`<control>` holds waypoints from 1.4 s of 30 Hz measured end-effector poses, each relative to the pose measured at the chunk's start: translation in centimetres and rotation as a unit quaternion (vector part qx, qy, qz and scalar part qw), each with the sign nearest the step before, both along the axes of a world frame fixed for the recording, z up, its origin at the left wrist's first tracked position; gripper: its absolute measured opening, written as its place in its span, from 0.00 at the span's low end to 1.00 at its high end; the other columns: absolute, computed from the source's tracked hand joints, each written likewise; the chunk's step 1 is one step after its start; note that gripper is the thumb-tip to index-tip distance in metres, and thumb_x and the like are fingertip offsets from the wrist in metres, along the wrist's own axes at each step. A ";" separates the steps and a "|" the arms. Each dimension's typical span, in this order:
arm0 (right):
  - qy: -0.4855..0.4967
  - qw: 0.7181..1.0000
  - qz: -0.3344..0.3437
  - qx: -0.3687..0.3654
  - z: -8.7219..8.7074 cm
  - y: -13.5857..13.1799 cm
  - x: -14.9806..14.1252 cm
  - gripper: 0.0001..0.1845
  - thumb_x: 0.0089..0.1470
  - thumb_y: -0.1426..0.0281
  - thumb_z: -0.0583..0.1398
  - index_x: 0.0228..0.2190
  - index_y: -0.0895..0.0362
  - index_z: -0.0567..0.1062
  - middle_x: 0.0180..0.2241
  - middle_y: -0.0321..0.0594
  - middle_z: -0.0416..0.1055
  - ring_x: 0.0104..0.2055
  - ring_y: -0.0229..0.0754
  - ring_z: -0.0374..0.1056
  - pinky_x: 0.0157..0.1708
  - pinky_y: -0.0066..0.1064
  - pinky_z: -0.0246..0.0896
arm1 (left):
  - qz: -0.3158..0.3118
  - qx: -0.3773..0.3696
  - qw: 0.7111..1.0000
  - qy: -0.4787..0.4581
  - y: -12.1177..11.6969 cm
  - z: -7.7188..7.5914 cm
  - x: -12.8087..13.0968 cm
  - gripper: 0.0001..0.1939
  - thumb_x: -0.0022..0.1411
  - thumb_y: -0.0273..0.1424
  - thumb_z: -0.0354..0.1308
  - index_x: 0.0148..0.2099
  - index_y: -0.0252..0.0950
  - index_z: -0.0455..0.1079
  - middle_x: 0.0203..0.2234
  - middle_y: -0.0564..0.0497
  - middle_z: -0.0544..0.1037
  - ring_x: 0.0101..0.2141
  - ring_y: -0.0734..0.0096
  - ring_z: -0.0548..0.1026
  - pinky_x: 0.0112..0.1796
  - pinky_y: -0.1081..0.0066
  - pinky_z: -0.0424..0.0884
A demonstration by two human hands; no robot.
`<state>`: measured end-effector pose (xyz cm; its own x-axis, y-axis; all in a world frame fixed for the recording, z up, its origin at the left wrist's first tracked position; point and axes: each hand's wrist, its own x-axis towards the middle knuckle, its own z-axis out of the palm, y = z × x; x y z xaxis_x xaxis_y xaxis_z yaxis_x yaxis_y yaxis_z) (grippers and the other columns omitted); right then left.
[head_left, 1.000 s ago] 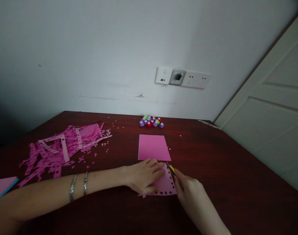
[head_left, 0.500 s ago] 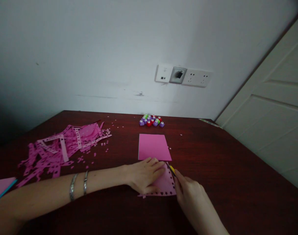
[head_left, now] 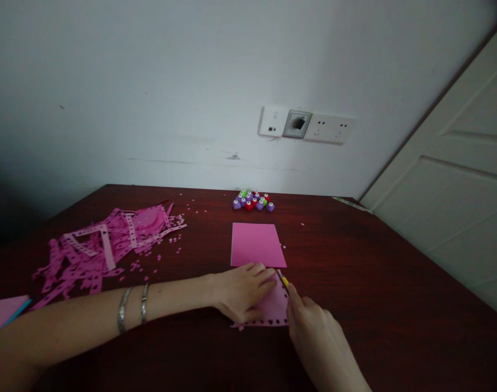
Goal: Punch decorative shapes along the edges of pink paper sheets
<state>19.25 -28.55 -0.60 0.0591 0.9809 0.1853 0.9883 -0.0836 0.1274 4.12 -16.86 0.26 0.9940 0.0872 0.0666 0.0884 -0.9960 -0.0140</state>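
My left hand point(head_left: 240, 291) lies flat with fingers spread on a pink punched paper piece point(head_left: 274, 307) at the near middle of the dark table. My right hand point(head_left: 314, 329) is closed round a small yellow-tipped cutting tool point(head_left: 284, 281), whose tip touches the paper's right edge. The paper has a row of heart-shaped holes along its near edge. Two bracelets sit on my left wrist.
A plain pink sheet point(head_left: 256, 245) lies just beyond the hands. Several small coloured punches point(head_left: 252, 200) cluster near the wall. A heap of pink paper scraps point(head_left: 101, 245) covers the left side. Pink and blue sheets point(head_left: 3, 310) lie at the far left edge. A door point(head_left: 448, 185) stands at right.
My right hand with the tool has slid slightly left and nearer along the paper's right edge. My left hand stays pressed on the paper.
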 end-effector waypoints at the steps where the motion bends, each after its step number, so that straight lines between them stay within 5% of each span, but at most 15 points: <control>1: -0.001 1.000 -0.001 0.000 0.0 0.0 0.0 0.22 0.47 0.83 0.55 0.46 0.62 0.72 0.23 0.41 0.73 0.18 0.42 0.71 0.13 0.26 0.62 | -0.001 0.000 1.000 -0.002 0.0 0.0 0.0 0.32 0.55 0.42 0.50 0.57 0.28 0.52 0.51 0.37 0.63 0.47 0.55 0.62 0.45 0.61 0.58; 17: 0.029 0.996 -0.035 -0.073 1.1 -1.4 -0.5 0.22 0.50 0.82 0.53 0.47 0.59 0.71 0.25 0.42 0.74 0.21 0.43 0.72 0.16 0.27 0.65 | -0.001 -0.026 1.000 0.018 0.0 0.6 0.1 0.35 0.54 0.39 0.52 0.59 0.25 0.49 0.56 0.36 0.57 0.50 0.55 0.60 0.49 0.62 0.57; 34: -0.030 0.999 -0.027 0.029 -1.5 -2.9 -0.5 0.22 0.46 0.79 0.53 0.44 0.59 0.73 0.20 0.39 0.70 0.14 0.38 0.67 0.11 0.23 0.57 | 0.011 -0.030 0.999 0.013 -0.1 0.5 0.1 0.31 0.53 0.38 0.52 0.56 0.28 0.53 0.55 0.37 0.59 0.49 0.56 0.61 0.49 0.62 0.59; 42: 0.002 1.000 0.013 -0.001 -1.4 -4.1 0.2 0.22 0.48 0.81 0.51 0.45 0.59 0.73 0.21 0.39 0.71 0.14 0.38 0.68 0.09 0.22 0.56 | 0.011 -0.017 1.000 0.023 -0.2 0.6 0.2 0.30 0.54 0.38 0.51 0.57 0.28 0.53 0.56 0.38 0.58 0.50 0.55 0.60 0.49 0.61 0.58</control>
<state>19.48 -32.68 -2.04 0.0339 0.9825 0.1831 0.9908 -0.0571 0.1229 4.30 -17.03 0.83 0.9938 0.1096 0.0177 0.1093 -0.9939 0.0160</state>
